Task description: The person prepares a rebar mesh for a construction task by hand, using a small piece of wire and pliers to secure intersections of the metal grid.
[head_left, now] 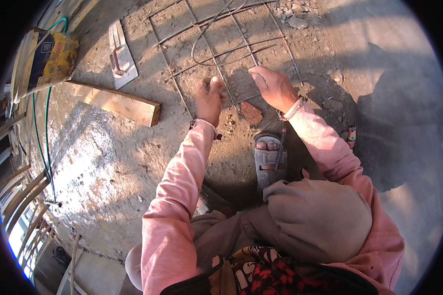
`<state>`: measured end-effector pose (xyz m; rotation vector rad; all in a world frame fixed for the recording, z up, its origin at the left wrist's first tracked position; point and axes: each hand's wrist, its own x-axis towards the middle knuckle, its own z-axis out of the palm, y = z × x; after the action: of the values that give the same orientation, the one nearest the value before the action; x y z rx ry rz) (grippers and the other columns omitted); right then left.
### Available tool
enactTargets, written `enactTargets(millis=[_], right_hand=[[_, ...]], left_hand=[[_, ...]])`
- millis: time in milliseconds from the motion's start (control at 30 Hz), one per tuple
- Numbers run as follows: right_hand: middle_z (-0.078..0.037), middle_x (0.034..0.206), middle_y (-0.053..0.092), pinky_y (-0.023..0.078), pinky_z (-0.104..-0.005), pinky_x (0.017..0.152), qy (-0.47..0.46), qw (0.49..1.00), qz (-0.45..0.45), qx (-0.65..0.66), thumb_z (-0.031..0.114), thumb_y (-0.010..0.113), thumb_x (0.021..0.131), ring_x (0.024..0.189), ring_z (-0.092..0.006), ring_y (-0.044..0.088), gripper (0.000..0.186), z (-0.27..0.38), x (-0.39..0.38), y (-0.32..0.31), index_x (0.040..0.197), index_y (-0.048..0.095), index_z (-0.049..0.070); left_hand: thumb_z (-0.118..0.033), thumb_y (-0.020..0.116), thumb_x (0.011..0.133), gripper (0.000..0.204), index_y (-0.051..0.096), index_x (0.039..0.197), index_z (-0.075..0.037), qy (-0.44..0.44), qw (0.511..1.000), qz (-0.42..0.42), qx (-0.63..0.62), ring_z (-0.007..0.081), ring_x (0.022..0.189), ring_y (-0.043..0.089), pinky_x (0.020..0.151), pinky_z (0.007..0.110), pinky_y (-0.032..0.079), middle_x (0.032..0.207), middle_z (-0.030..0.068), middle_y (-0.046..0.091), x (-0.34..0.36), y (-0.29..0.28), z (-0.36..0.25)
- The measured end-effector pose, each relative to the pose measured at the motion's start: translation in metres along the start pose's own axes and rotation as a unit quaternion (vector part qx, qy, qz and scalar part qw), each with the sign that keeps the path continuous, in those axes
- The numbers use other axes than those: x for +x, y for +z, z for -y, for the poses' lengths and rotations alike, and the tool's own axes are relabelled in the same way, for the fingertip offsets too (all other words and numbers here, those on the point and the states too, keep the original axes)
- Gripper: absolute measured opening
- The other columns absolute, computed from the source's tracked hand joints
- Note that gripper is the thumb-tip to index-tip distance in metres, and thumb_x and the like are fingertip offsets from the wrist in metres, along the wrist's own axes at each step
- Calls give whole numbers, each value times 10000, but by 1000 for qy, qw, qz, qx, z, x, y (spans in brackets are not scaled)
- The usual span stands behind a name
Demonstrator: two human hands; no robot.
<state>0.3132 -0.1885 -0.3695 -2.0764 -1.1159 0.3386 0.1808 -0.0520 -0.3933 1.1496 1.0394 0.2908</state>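
A grid of crossed steel rods (212, 52) lies on the dusty ground, with a loose curved rod (195, 49) looped over it. My right hand (273, 87) is closed on one of the grid's rods, thumb and forefinger at its upper side. My left hand (209, 100) is curled over the grid's near side, left of my right one, thumb and forefinger close together; what lies in its fingers is hidden. A reddish broken brick (251, 112) sits just below the grid, between my hands.
A steel trowel (127, 66), a wooden beam (110, 101) and a yellow-and-dark sack (54, 56) lie to the left, near a green hose (48, 142). Wooden poles (22, 199) line the left edge. My sandalled foot (269, 157) is below the grid; rubble (298, 21) lies beyond.
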Motion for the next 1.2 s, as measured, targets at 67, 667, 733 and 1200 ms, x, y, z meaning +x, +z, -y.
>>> enactTargets(millis=[67,667,733,1200], right_hand=[[-199,795,638,491,-445,618,-18,1000,-12,-12,155,504,883,708,-381,619,186,-16,24,4,1003,615,68],[-191,863,659,520,-383,706,59,998,13,11,159,530,851,790,-350,648,230,-28,65,33,1012,646,42],[-194,818,654,522,-388,672,39,999,0,-7,161,534,850,736,-350,647,224,-20,58,31,1000,647,40],[-166,914,675,497,-398,797,142,980,118,77,216,528,839,885,-324,643,237,-36,67,49,951,685,78]], left_hand=[[-158,519,937,216,555,1034,32,33,999,-36,9,119,620,571,532,240,478,820,68,615,13,-4,4],[-38,535,858,256,538,1078,94,21,995,-92,17,163,612,628,525,267,519,806,132,634,53,8,17],[-33,535,851,260,538,1080,89,24,996,-87,23,165,614,629,531,272,523,807,136,634,54,6,15],[-18,562,826,246,562,1036,110,24,991,-122,54,162,676,621,578,250,507,800,127,633,70,6,30]])
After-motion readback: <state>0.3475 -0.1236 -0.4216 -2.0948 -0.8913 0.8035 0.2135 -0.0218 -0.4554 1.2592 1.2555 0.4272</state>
